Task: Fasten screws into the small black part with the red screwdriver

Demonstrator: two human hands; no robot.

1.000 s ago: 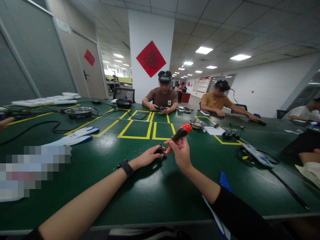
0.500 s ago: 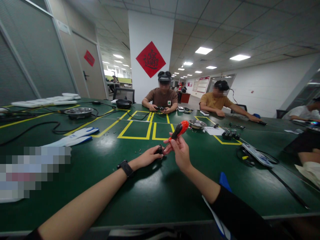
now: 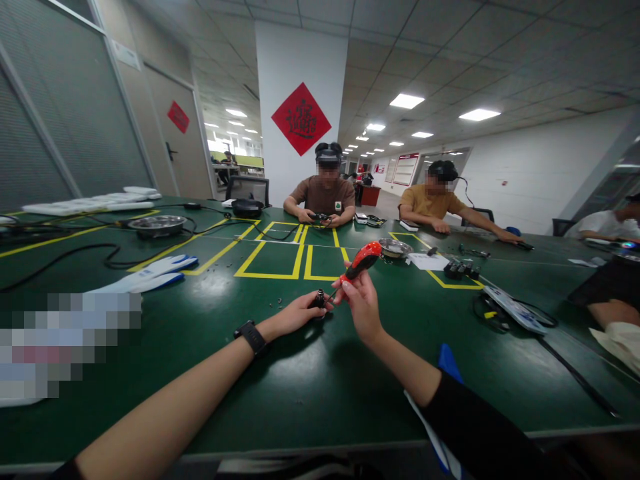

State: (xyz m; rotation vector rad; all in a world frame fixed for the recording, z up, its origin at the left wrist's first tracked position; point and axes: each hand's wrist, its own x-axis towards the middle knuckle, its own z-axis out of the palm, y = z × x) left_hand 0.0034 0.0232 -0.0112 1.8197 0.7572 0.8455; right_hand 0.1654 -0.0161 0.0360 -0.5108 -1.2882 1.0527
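Note:
In my right hand (image 3: pixel 361 300) is a screwdriver (image 3: pixel 364 260) with a red and black handle, its shaft slanting down to the left. The fingers are closed round the front of the handle. My left hand (image 3: pixel 299 313) grips a small black part with a metallic top (image 3: pixel 320 298) just above the table. The screwdriver's tip meets or nearly meets this part; the fingers hide the exact contact. A few tiny metal pieces (image 3: pixel 277 303) lie on the green table (image 3: pixel 240 380) beyond my left wrist.
White-blue gloves (image 3: pixel 150 272) lie at left, near a metal bowl (image 3: pixel 159 224) and black cables. Another bowl (image 3: pixel 395 248), white paper (image 3: pixel 427 261) and black parts (image 3: pixel 461 269) sit at right. Two people wearing headsets sit opposite; one handles a dark object.
The screwdriver handle has tilted slightly to the right and its shaft shows more clearly. My right hand has shifted a little with it. My left hand stays in place with the black part.

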